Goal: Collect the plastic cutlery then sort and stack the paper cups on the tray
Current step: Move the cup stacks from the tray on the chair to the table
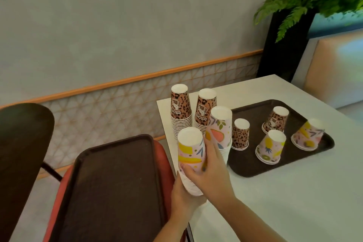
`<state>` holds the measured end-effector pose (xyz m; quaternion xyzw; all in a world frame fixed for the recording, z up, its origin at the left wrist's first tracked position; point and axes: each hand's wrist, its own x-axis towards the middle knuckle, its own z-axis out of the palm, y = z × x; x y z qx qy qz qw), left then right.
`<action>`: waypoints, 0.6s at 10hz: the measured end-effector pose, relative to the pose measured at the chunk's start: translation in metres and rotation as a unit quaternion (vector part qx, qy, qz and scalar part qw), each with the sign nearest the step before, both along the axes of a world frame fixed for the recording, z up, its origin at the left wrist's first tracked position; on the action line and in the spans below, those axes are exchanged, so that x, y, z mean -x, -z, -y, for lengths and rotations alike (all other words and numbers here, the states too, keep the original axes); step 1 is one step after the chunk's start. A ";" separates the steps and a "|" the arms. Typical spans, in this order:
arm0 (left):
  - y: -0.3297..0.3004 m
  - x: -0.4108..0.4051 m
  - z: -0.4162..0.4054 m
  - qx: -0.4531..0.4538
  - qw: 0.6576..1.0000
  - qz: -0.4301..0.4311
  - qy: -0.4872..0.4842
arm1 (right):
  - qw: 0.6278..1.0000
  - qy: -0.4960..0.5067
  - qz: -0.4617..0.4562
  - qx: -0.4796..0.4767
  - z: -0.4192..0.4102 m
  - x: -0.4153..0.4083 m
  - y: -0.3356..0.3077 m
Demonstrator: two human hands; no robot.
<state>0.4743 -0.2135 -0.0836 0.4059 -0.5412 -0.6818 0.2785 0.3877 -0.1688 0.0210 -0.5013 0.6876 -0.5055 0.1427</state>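
Now both hands clasp the fruit-print stack [191,155]: left hand [183,195] under its base, right hand [209,169] round its side, tray [282,165] lying rightward.

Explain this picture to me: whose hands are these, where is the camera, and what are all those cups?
There is no machine here. A person wears a camera on the head, so you look down at their own two hands. The left hand and right hand together hold a fruit-print stack of upturned paper cups. On the white table stand two leopard stacks and another fruit stack. A dark tray on the table carries five small cup piles, some leopard, some fruit. A second tray lies on a red chair at the left. No cutlery is in view.
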 end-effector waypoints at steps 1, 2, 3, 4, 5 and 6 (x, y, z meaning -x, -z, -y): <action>-0.014 -0.009 -0.078 -0.029 0.988 -0.062 0.142 | 0.998 0.059 0.015 0.026 -0.093 -0.007 -0.008; -0.029 -0.008 -0.086 0.018 0.993 -0.034 0.112 | 0.996 0.066 0.042 0.041 -0.097 0.002 -0.015; -0.023 -0.012 -0.092 0.213 0.966 0.126 0.080 | 0.995 0.066 0.049 0.051 -0.102 0.009 -0.020; -0.032 0.002 -0.091 0.181 0.978 0.079 0.069 | 0.994 0.057 0.073 0.057 -0.106 0.022 -0.026; -0.032 0.028 -0.103 0.169 0.980 0.092 0.052 | 0.992 0.049 0.100 0.057 -0.124 0.051 -0.033; -0.038 0.063 -0.127 0.139 0.984 0.106 0.046 | 0.993 0.026 0.113 0.037 -0.148 0.093 -0.043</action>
